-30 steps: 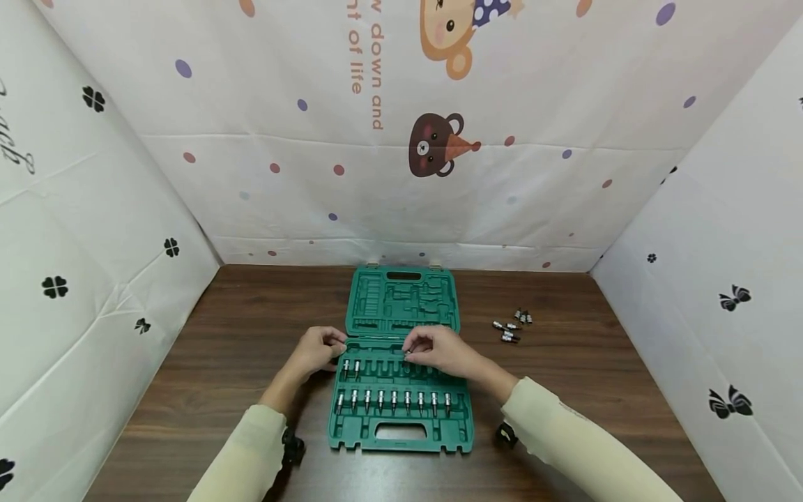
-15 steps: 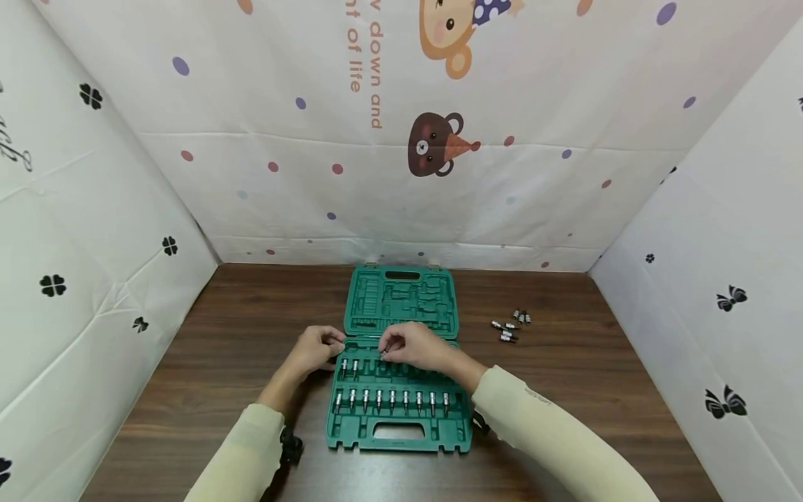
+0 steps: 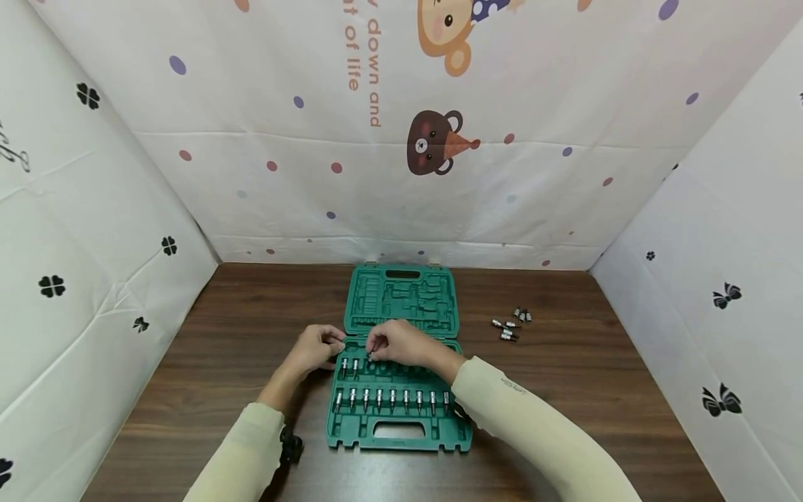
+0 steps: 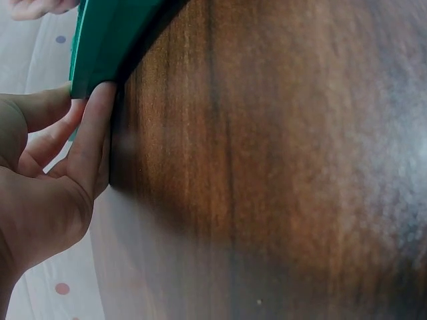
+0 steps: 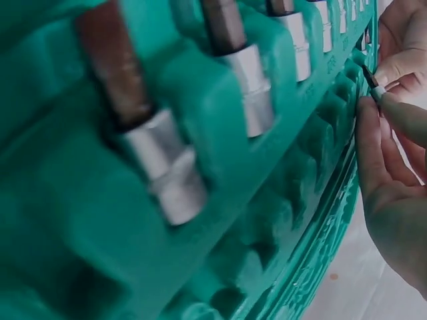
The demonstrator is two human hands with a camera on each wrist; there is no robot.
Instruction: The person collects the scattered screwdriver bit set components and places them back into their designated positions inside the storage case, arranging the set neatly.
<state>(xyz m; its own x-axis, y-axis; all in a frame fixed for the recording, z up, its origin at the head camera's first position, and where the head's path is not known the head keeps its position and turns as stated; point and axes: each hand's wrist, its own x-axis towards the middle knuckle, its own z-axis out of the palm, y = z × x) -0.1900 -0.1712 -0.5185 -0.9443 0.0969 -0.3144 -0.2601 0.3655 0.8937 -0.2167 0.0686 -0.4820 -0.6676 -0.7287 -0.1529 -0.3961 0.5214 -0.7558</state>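
Note:
A green plastic tool case [image 3: 439, 436] lies unfolded on the table, its lid leaning away at the back. My left hand [image 3: 315, 346] holds the case's left edge, thumb on the rim; the left wrist view shows a finger [image 4: 98, 127] against its side wall. Between thumb and fingertips, my right hand [image 3: 404, 344] pinches a small bit socket [image 5: 375, 85] with a silver base and dark tip. It is over the case's upper row of slots, just right of two seated bit sockets [image 3: 355, 367]. Several more bit sockets [image 3: 392, 400] fill the lower row.
Several loose bit sockets [image 3: 509, 325] lie on the brown wooden table [image 3: 564, 362] right of the case. White printed cloth [image 3: 251, 195] walls the table off at the back and both sides.
My right hand has moved left along the upper slot row with the bit socket, stopping beside the two seated ones. My left hand has stayed on the case's edge.

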